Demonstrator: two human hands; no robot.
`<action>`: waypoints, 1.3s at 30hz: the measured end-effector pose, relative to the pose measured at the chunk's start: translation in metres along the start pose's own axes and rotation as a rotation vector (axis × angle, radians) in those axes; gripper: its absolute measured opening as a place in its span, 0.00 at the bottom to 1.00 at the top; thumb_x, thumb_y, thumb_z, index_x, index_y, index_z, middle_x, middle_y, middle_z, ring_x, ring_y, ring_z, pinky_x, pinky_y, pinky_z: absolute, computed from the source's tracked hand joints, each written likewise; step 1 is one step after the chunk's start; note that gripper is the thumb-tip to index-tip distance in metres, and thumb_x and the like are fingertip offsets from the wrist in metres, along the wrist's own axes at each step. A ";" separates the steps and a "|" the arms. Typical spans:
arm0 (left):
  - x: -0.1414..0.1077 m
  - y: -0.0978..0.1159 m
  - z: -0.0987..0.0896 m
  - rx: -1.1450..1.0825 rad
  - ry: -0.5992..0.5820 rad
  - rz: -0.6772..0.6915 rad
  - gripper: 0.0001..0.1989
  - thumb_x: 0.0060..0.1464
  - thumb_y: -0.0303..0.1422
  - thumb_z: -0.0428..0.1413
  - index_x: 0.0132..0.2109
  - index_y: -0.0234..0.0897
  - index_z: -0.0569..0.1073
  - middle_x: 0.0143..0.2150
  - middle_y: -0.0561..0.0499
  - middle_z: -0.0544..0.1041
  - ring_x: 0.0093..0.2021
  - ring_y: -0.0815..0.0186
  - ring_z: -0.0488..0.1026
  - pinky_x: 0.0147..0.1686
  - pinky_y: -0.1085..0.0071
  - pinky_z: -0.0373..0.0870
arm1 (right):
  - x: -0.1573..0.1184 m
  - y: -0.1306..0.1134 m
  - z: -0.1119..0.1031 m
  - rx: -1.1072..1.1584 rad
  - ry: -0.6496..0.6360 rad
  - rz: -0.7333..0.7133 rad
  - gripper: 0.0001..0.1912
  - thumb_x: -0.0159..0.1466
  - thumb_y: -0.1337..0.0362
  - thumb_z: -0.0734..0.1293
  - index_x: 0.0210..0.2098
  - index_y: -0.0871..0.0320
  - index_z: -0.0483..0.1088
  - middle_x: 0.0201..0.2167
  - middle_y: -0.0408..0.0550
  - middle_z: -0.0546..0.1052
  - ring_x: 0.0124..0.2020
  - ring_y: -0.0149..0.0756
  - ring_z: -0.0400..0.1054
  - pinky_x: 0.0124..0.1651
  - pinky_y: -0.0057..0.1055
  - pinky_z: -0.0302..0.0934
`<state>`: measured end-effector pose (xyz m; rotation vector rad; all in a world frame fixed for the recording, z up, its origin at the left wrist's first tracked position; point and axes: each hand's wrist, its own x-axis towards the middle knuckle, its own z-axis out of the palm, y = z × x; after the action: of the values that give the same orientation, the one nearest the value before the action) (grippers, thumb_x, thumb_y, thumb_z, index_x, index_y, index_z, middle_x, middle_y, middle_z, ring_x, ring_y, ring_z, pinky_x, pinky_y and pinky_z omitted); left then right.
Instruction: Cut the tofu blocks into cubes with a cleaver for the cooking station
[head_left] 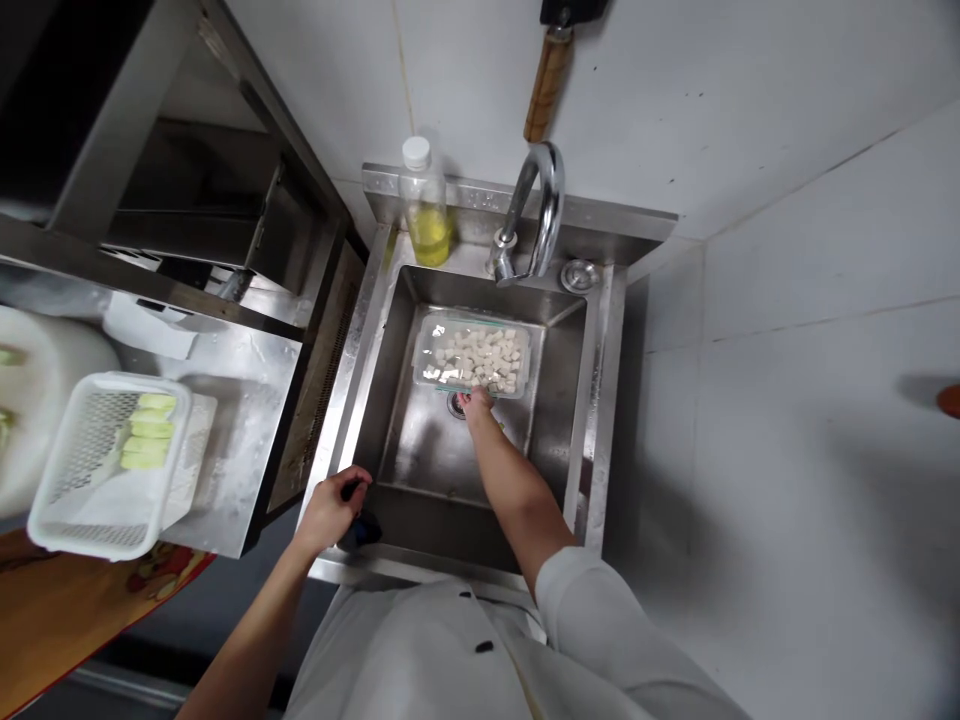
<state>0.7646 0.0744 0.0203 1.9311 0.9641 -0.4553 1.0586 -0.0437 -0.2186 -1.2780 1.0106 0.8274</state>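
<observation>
A clear plastic container (427, 352) holding white cubes (487, 355) is inside the steel sink (435, 470), above the drain. My right hand (475, 400) reaches down to the container's near edge, its fingers closed on that edge. Near the sink's front left corner is my left hand (337, 507), its fingers curled together over the rim. Something dark lies just beside it; whether the hand holds any of it cannot be made out.
Behind the basin stand a curved faucet (551, 210) and a bottle of yellow liquid (427, 215). On the left counter, a white basket (105, 540) holds pale green pieces (148, 430). A wooden handle (549, 85) hangs on the wall.
</observation>
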 end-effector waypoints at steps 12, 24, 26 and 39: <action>0.017 0.028 0.018 0.062 0.020 0.161 0.14 0.57 0.42 0.50 0.40 0.39 0.76 0.25 0.54 0.74 0.27 0.64 0.72 0.32 0.69 0.64 | -0.065 -0.101 -0.023 -0.473 -0.059 -0.405 0.11 0.69 0.61 0.69 0.46 0.62 0.74 0.39 0.53 0.80 0.44 0.43 0.76 0.44 0.35 0.72; -0.039 0.028 0.019 -0.020 0.199 0.270 0.15 0.58 0.43 0.50 0.42 0.40 0.75 0.30 0.53 0.77 0.29 0.63 0.73 0.34 0.70 0.67 | -0.116 -0.269 -0.001 -1.275 0.144 -1.576 0.16 0.71 0.71 0.56 0.39 0.65 0.75 0.44 0.63 0.75 0.53 0.45 0.65 0.62 0.39 0.59; -0.051 0.020 0.017 -0.018 0.227 0.240 0.15 0.58 0.44 0.50 0.43 0.41 0.75 0.29 0.54 0.76 0.27 0.64 0.72 0.32 0.70 0.66 | -0.117 -0.266 -0.003 -1.265 0.168 -1.575 0.16 0.70 0.73 0.56 0.37 0.65 0.75 0.45 0.62 0.74 0.48 0.44 0.66 0.59 0.38 0.60; -0.085 -0.011 0.030 -0.043 0.285 0.166 0.18 0.57 0.46 0.49 0.44 0.40 0.76 0.27 0.54 0.76 0.26 0.63 0.72 0.32 0.69 0.67 | -0.131 -0.261 -0.003 -1.218 0.188 -1.550 0.14 0.67 0.74 0.58 0.33 0.63 0.74 0.40 0.60 0.75 0.44 0.43 0.67 0.56 0.38 0.61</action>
<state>0.7050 0.0147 0.0528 2.0528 0.9723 -0.0631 1.2516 -0.0742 -0.0016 -2.5398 -0.7033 -0.0594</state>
